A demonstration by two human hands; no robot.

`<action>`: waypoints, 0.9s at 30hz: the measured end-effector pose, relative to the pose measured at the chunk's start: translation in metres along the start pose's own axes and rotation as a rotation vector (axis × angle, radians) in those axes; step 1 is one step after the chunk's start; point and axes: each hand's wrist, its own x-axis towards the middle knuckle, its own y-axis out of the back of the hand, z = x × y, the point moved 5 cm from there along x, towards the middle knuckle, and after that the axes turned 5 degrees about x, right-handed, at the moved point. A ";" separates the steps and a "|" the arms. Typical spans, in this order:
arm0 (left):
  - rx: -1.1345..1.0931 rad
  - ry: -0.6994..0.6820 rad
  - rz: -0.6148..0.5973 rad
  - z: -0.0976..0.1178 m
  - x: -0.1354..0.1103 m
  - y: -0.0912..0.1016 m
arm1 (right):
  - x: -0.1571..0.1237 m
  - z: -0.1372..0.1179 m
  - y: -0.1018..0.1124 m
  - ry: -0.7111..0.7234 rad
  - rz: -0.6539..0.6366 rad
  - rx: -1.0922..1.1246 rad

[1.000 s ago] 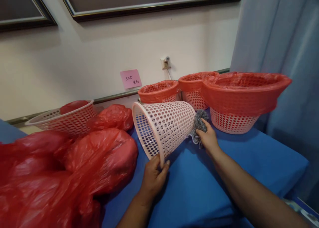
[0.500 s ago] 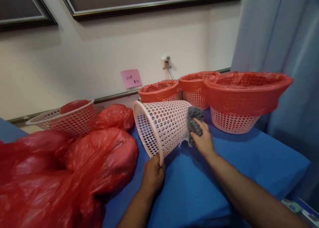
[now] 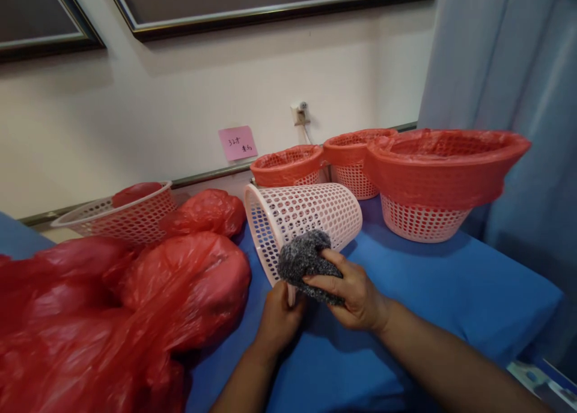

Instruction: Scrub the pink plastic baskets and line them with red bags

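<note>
A pale pink perforated basket [image 3: 311,214] lies on its side on the blue table [image 3: 433,287], its open mouth turned to the left. My left hand [image 3: 279,320] is closed on the lower edge of its rim. My right hand [image 3: 354,296] grips a grey cloth [image 3: 304,263] and presses it against the basket's near side, close to the rim and just above my left hand.
Three baskets lined with red bags [image 3: 439,178] stand at the back right. A heap of red plastic bags [image 3: 135,299] fills the left, with another pale basket [image 3: 121,211] behind it. A pink note [image 3: 237,142] is stuck to the wall. A blue curtain [image 3: 509,70] hangs at the right.
My right hand has drawn the grey cloth along the basket's side, from its bottom end at the right toward the rim at the left. My left hand has kept its hold on the rim.
</note>
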 end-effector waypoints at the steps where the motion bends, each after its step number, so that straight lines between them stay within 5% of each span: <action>1: -0.026 -0.013 0.024 0.002 -0.001 0.002 | 0.000 0.002 0.000 -0.002 -0.018 0.005; 3: -0.052 -0.032 0.045 0.003 -0.002 0.006 | -0.001 0.014 0.002 -0.085 0.026 0.012; 8: -0.048 -0.053 0.052 -0.002 -0.003 0.009 | -0.019 0.082 0.037 -0.654 0.570 -0.076; 11: 0.023 -0.090 -0.001 -0.002 -0.002 0.003 | -0.032 0.112 0.050 -0.893 0.708 -0.041; 14: 0.070 -0.085 -0.042 -0.003 -0.001 -0.003 | -0.026 0.099 0.044 -0.757 0.562 -0.091; 19: 0.096 -0.042 -0.076 -0.007 0.000 -0.005 | -0.010 0.019 -0.004 -0.121 0.038 -0.065; 21: 0.079 -0.037 -0.082 -0.008 0.000 -0.004 | -0.009 0.013 -0.007 -0.099 0.043 -0.059; 27: 0.105 -0.042 -0.056 -0.007 0.001 -0.004 | -0.032 0.110 0.046 -0.882 0.644 -0.031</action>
